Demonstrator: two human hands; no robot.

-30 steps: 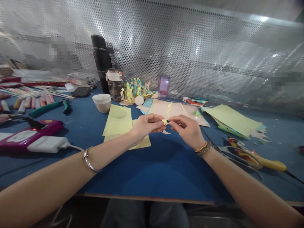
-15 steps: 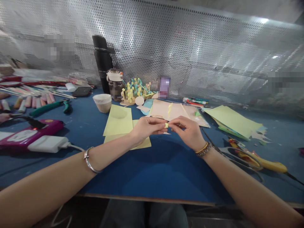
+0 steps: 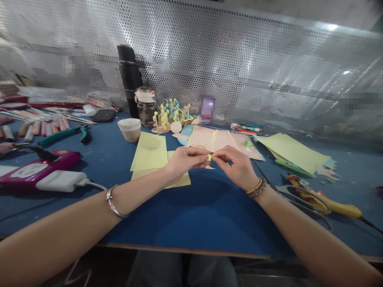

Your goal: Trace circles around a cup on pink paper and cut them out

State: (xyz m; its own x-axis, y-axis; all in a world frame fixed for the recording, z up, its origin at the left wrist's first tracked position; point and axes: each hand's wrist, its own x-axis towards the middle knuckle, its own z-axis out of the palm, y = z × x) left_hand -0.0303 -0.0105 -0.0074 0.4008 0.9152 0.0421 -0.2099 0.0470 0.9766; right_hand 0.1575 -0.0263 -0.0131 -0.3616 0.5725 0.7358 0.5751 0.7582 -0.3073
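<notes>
Between my two hands is a small yellow folded paper piece (image 3: 209,158), raised above the blue table. My left hand (image 3: 188,160) pinches it between thumb and fingers from the left. From the other side, the thumb and forefinger of my right hand (image 3: 235,164) close on its right end. The piece is too small to make out its exact shape. Yellow paper sheets (image 3: 149,153) lie under and left of my left wrist. Beyond my hands is a pale pink sheet (image 3: 202,137) with a twisted yellow strip (image 3: 214,138) on it.
Left stand a paper-lined cup (image 3: 129,129), a brown bottle (image 3: 146,109) and a black flask (image 3: 129,79). Yellow and blue paper curls (image 3: 172,113) stand behind. A purple power strip (image 3: 60,161) and green pliers (image 3: 60,136) lie left; scissors (image 3: 299,197) and a yellow-handled tool (image 3: 341,205) lie right.
Both hands stay in nearly the same place with the yellow paper piece between them. Only a slight shift of the fingers shows.
</notes>
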